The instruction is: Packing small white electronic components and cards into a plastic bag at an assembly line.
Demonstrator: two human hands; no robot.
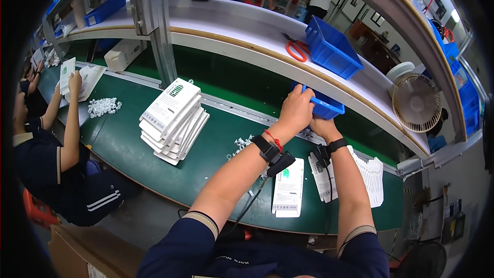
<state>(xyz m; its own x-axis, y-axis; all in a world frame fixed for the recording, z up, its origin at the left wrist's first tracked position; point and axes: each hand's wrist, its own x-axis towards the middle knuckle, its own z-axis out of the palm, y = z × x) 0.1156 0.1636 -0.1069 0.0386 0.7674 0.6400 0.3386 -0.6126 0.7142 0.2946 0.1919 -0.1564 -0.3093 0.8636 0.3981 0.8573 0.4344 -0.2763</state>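
My left hand is closed on the left end of a small blue plastic bin, held tilted just under the shelf's front edge. Close below that bin is my right hand, its fingers hidden behind the left hand and the bin. On the green bench between my forearms lies a flat white printed carton. Small white plastic pieces are scattered left of my left forearm. Another flat carton lies partly under my right wrist. Beyond it, right of my forearm, are fanned white cartons.
A tall stack of flat white cartons stands left of centre. On the shelf are red-handled scissors and a larger blue bin. A fan is at right. A co-worker holds a carton at left, near a pile of white pieces.
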